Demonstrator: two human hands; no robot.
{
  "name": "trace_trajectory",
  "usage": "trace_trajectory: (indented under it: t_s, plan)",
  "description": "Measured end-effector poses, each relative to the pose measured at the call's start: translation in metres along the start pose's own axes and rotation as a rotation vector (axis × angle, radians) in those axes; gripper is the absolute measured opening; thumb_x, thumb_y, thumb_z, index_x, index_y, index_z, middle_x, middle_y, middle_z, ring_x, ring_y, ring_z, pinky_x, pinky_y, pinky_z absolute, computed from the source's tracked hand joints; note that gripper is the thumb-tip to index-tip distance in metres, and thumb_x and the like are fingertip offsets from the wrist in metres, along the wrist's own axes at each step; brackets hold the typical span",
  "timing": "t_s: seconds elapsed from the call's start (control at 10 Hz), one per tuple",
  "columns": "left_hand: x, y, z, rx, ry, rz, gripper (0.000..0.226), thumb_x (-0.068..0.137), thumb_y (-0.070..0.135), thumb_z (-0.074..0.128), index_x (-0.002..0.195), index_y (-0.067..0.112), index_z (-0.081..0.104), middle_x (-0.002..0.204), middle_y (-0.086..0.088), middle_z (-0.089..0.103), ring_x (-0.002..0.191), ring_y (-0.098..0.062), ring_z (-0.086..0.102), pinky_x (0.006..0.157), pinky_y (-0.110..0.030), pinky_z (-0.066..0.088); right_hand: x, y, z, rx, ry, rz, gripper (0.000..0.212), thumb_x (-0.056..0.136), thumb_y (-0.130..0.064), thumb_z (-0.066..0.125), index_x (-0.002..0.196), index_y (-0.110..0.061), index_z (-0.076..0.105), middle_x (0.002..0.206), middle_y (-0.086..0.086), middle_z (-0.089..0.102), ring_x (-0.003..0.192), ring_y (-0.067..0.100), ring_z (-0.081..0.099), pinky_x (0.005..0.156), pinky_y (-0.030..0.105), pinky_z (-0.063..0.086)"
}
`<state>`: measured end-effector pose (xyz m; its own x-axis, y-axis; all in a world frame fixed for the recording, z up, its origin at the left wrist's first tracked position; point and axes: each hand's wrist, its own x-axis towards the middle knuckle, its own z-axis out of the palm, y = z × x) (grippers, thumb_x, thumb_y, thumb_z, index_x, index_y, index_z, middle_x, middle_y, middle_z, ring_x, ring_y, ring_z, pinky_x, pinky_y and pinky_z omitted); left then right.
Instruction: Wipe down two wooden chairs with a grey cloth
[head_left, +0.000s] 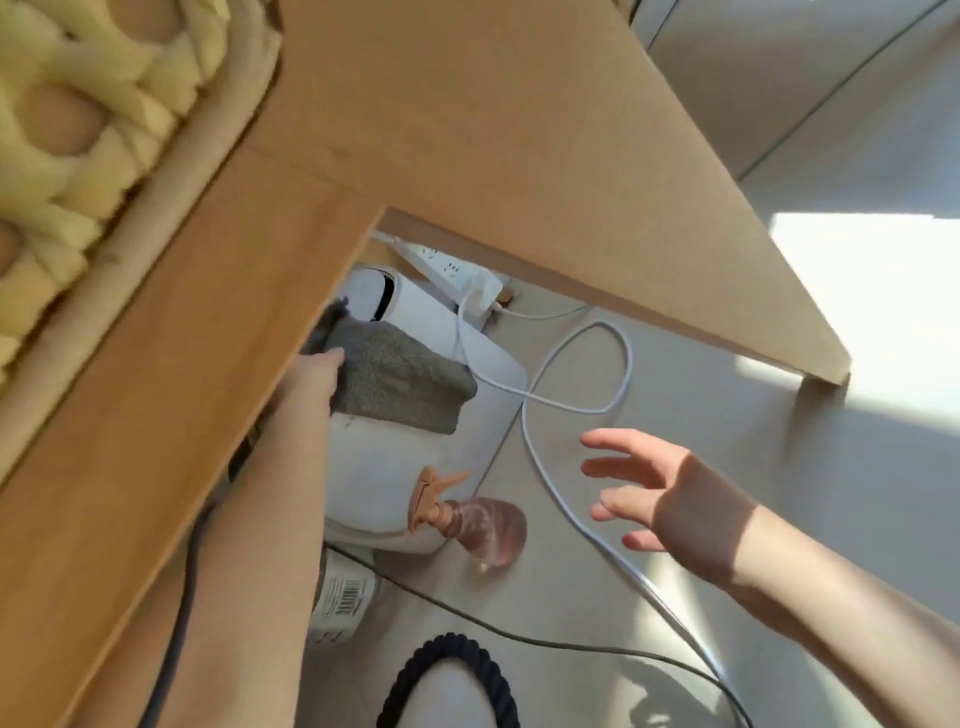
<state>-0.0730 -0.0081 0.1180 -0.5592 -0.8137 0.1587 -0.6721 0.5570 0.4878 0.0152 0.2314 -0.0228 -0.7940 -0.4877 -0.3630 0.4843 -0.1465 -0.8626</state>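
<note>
Pale grey floor fills the lower part of the head view, seen past the wooden frame of a chair that crosses the picture from the lower left to the upper right. A yellow woven cushion lies on the chair at the upper left.

The cloth, grey and folded, sits just under the chair's long rail, against its inner edge. The left grip reaches up from below the chair and holds the cloth at its left end. The thumb lies on the fabric; the other fingers are hidden behind the wood. Most of the cloth sticks out to the right of this grip.

The right grip hovers in the air to the right of the chair, well apart from the cloth, touching nothing. Its fingers are spread and straight, and it holds nothing.

Below the chair's rail a white rounded appliance lies on the floor, and a pink bottle with a brown trigger stands at its edge. A power strip shows just under the rail, and a white cable loops out from it across the floor. A black cable runs lower down, past a barcode label. A black braided ring sits at the bottom. Bright sun falls on the floor right of the chair.
</note>
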Motion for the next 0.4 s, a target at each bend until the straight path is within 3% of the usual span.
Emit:
trace_trajectory:
  t_s: [0.1, 0.2, 0.3, 0.4]
  plan:
    - [0.029, -0.035, 0.019, 0.311, 0.11, 0.156, 0.056, 0.089, 0.033, 0.063, 0.139, 0.022, 0.041, 0.141, -0.02, 0.041, 0.126, -0.04, 0.039, 0.096, -0.049, 0.04, -0.003, 0.006, -0.01, -0.031, 0.033, 0.043, 0.045, 0.088, 0.002, 0.051, 0.108, -0.038, 0.057, 0.108, -0.009, 0.065, 0.081, 0.011, 0.067, 0.065, 0.024, 0.05]
    - [0.039, -0.046, 0.035, 0.424, -0.029, 0.309, 0.033, 0.097, 0.029, 0.042, 0.122, 0.017, 0.06, 0.124, -0.019, 0.059, 0.113, -0.04, 0.052, 0.085, -0.044, 0.044, -0.007, 0.01, -0.01, -0.066, 0.012, 0.084, 0.043, 0.088, 0.002, 0.05, 0.108, -0.035, 0.058, 0.107, -0.007, 0.066, 0.08, 0.009, 0.066, 0.065, 0.024, 0.049]
    - [0.033, -0.038, 0.033, 0.485, -0.138, 0.28, 0.05, 0.093, 0.036, 0.041, 0.138, 0.015, 0.047, 0.136, -0.02, 0.051, 0.123, -0.041, 0.046, 0.097, -0.05, 0.041, -0.012, 0.005, -0.012, -0.133, -0.011, 0.099, 0.041, 0.088, -0.001, 0.051, 0.107, -0.037, 0.059, 0.103, -0.01, 0.066, 0.086, 0.009, 0.066, 0.065, 0.023, 0.047]
    - [0.026, -0.032, 0.032, 0.456, -0.119, 0.314, 0.065, 0.091, 0.037, 0.049, 0.149, 0.014, 0.029, 0.15, -0.016, 0.037, 0.135, -0.039, 0.035, 0.106, -0.051, 0.034, -0.018, -0.004, -0.014, -0.203, -0.03, 0.088, 0.041, 0.089, -0.004, 0.051, 0.115, -0.033, 0.059, 0.109, -0.009, 0.065, 0.091, 0.01, 0.064, 0.063, 0.018, 0.045]
